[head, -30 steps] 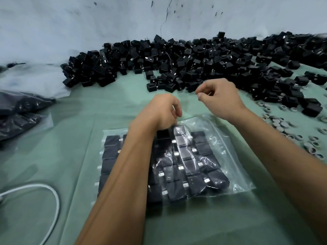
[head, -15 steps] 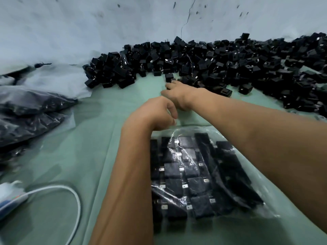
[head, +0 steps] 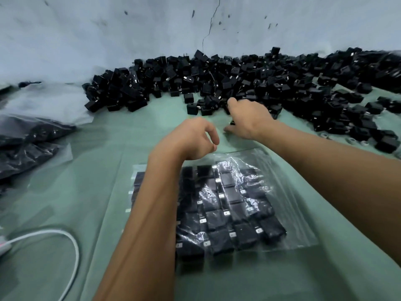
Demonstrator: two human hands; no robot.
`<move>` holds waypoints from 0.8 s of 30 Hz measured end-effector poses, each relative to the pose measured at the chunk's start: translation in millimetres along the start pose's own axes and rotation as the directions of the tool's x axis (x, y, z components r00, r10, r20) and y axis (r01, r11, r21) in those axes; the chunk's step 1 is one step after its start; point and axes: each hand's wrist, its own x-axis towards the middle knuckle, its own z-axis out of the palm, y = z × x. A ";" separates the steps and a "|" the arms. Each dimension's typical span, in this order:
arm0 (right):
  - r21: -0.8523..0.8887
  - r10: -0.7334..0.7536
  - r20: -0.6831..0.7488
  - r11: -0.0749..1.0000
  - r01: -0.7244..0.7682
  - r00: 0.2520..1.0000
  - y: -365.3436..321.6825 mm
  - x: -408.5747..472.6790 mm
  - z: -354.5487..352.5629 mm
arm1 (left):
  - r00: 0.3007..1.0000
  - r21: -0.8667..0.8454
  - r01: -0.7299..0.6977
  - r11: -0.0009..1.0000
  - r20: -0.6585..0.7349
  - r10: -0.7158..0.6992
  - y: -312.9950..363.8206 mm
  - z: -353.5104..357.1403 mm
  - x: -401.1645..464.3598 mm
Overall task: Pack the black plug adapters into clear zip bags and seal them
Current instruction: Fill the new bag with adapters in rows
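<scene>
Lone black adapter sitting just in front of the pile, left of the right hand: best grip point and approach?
Take the lone adapter by its two opposite flat side faces, coming from above with thumb and forefinger. It sits apart from the pile on the green mat, a blocky cube with free space around it. The right hand is nearest; avoid the prong side, which is not clearly visible.

A cracked, scuffed pale wall (head: 152, 35) rises behind the green-covered table (head: 65, 192).
</scene>
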 end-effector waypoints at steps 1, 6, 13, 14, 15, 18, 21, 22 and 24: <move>0.004 0.011 -0.008 1.000 -0.011 1.000 5.5 -0.7 -0.6 | 1.000 0.005 -0.002 1.000 0.004 0.002 1.7 1.1 0.6; 0.092 -0.076 0.132 0.994 0.064 0.988 13.8 -5.2 2.0 | 1.000 0.011 -0.019 1.000 0.003 0.019 3.5 2.7 2.5; 0.355 0.072 -0.001 0.932 -0.067 0.997 33.4 -47.3 3.9 | 0.993 -0.038 -0.116 0.992 0.010 0.117 17.8 12.1 5.9; 0.423 0.137 -0.055 0.901 -0.101 0.989 39.7 -59.0 3.7 | 0.988 -0.055 -0.152 0.987 0.012 0.153 22.9 14.9 6.2; 0.511 0.226 -0.104 0.848 -0.143 0.968 45.2 -71.7 3.8 | 0.981 -0.064 -0.191 0.979 0.015 0.193 28.2 17.8 6.4; 0.803 0.496 -0.089 0.549 -0.233 0.864 52.8 -112.4 7.6 | 0.953 -0.085 -0.296 0.951 0.039 0.300 39.9 29.2 4.0; 0.911 0.560 0.010 0.336 -0.238 0.828 53.0 -136.5 17.4 | 0.942 -0.103 -0.312 0.944 0.093 0.322 43.7 39.1 2.7; 0.941 0.565 0.036 0.259 -0.219 0.824 52.7 -140.3 19.0 | 0.941 -0.086 -0.307 0.948 0.118 0.316 46.0 41.4 2.0; 0.969 0.573 0.053 0.168 -0.181 0.818 55.4 -145.3 20.5 | 0.934 -0.030 -0.316 0.948 0.164 0.317 53.0 47.2 0.0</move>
